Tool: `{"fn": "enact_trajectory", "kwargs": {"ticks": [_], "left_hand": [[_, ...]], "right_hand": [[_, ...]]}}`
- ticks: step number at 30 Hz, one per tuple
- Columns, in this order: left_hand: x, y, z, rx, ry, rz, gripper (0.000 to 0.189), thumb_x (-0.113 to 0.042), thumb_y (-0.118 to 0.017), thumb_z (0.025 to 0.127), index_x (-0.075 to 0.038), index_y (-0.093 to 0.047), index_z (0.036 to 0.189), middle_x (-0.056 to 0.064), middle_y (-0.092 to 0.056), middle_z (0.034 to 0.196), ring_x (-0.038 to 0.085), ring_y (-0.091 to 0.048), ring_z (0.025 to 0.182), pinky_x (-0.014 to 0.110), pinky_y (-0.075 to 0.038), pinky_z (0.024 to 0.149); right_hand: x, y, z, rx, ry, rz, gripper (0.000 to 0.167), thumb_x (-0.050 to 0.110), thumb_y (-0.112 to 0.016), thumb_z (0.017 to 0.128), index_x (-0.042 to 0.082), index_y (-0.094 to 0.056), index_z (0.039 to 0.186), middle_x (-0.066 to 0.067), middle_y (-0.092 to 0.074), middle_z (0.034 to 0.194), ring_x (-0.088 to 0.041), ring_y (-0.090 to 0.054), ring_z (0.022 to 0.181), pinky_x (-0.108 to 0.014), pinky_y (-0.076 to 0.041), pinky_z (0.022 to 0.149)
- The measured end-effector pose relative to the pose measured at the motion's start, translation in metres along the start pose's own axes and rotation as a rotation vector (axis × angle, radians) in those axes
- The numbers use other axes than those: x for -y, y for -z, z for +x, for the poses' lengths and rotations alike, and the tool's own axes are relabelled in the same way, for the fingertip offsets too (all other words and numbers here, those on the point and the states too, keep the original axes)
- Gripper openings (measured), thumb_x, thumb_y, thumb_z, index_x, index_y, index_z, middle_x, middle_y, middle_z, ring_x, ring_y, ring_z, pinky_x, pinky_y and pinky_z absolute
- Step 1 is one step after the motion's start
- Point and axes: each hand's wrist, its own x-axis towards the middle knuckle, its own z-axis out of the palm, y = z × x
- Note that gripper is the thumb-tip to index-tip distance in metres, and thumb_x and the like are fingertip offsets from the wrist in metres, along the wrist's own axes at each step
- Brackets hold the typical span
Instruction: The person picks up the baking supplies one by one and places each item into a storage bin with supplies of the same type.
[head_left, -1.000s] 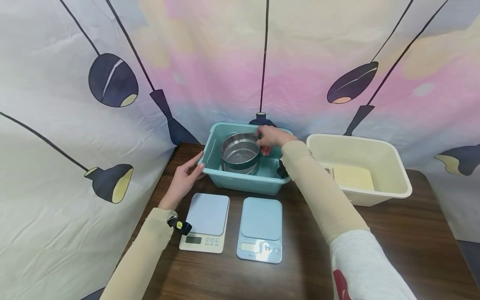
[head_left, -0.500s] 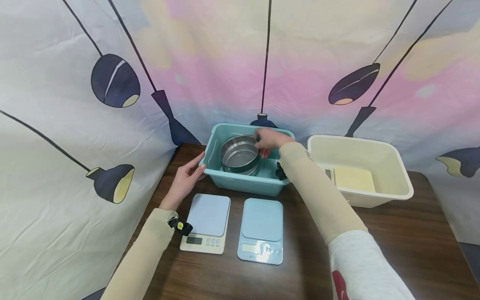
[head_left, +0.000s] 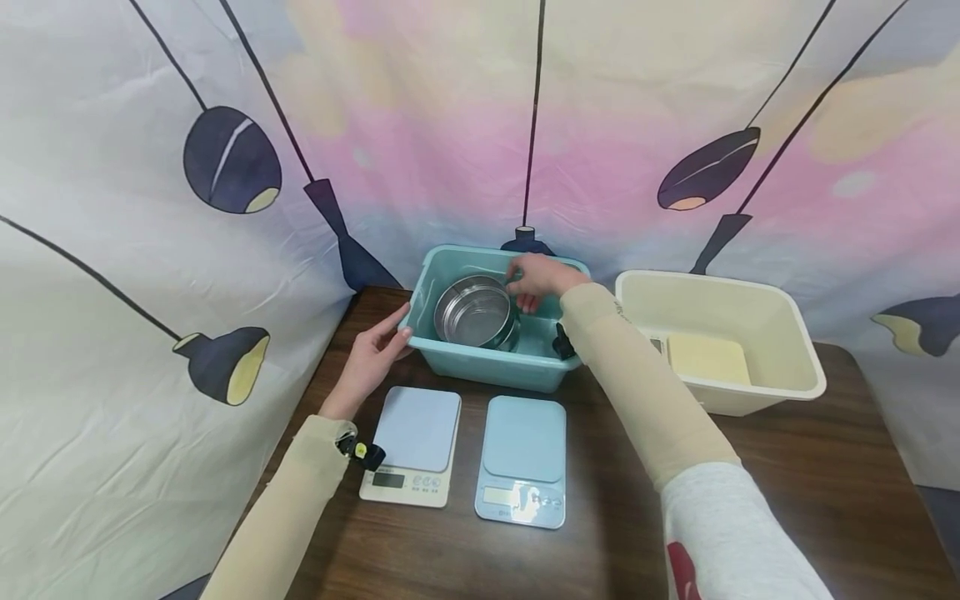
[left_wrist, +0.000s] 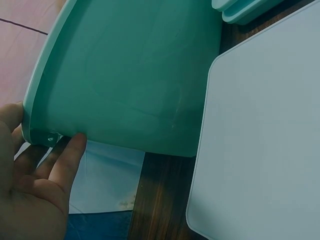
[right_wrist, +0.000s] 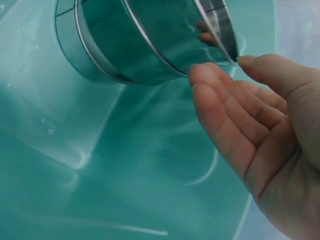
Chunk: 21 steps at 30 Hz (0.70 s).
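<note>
A person's right hand [head_left: 536, 279] is reaching into the teal tub [head_left: 457, 360], the landmark for all positions given here, and is pinching the rim of a round metal sieve [head_left: 475, 312] between thumb and fingertips [right_wrist: 200, 75]; the remaining fingers are lying nearly straight beside the sieve's wall. The sieve is sitting tilted inside the tub, toward its left half, with its open mouth facing up and forward. The left hand [head_left: 372, 354] is resting against the tub's outer left corner, the thumb lying over the rim and the fingers [left_wrist: 67, 160] lying almost straight beneath the tub's edge, so it is steadying the tub rather than closing around it. In front of the tub, two kitchen scales are lying side by side on the brown table [head_left: 810, 500]: a white scale [head_left: 411, 446] to the front left and a blue scale [head_left: 522, 458] directly in front. To the right of the tub, a cream tub [head_left: 780, 379] is standing, holding a pale yellow scale [head_left: 707, 358].
</note>
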Motion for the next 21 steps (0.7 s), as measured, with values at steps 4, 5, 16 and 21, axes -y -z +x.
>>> {"fn": "enact_trajectory", "kwargs": {"ticks": [4, 5, 16, 21], "left_hand": [[0.0, -0.002, 0.0, 0.005, -0.003, -0.009, 0.052, -0.019, -0.057, 0.109, -0.012, -0.044, 0.159, 0.019, -0.044, 0.16, 0.044, -0.056, 0.131, 0.031, -0.058, 0.098], [0.001, -0.002, 0.0, 0.006, -0.004, -0.01, 0.052, -0.019, -0.057, 0.11, -0.012, -0.044, 0.159, 0.019, -0.044, 0.16, 0.044, -0.056, 0.132, 0.031, -0.058, 0.099], [0.001, 0.0, 0.0, -0.002, 0.0, -0.008, 0.052, -0.02, -0.056, 0.11, -0.014, -0.043, 0.159, 0.018, -0.044, 0.16, 0.042, -0.056, 0.132, 0.028, -0.057, 0.099], [-0.001, -0.001, 0.001, 0.001, -0.005, -0.016, 0.052, -0.019, -0.056, 0.11, -0.012, -0.043, 0.159, 0.018, -0.043, 0.161, 0.043, -0.054, 0.133, 0.025, -0.057, 0.097]], "right_hand": [[0.001, 0.003, -0.006, -0.016, 0.02, -0.029, 0.035, 0.014, -0.056, 0.109, 0.0, -0.055, 0.14, -0.021, -0.075, 0.096, -0.032, -0.075, 0.084, -0.043, -0.066, 0.08], [0.0, 0.004, -0.007, -0.02, 0.026, -0.035, 0.035, 0.014, -0.056, 0.109, -0.001, -0.056, 0.14, -0.02, -0.075, 0.094, -0.033, -0.075, 0.085, -0.041, -0.066, 0.078], [0.001, 0.018, -0.035, -0.058, 0.114, -0.081, 0.036, 0.013, -0.055, 0.108, -0.003, -0.058, 0.141, -0.017, -0.073, 0.092, -0.034, -0.075, 0.084, -0.041, -0.066, 0.078], [-0.004, 0.023, -0.047, -0.076, 0.144, -0.088, 0.036, 0.014, -0.053, 0.109, -0.003, -0.058, 0.14, -0.017, -0.072, 0.094, -0.037, -0.074, 0.086, -0.047, -0.065, 0.084]]}}
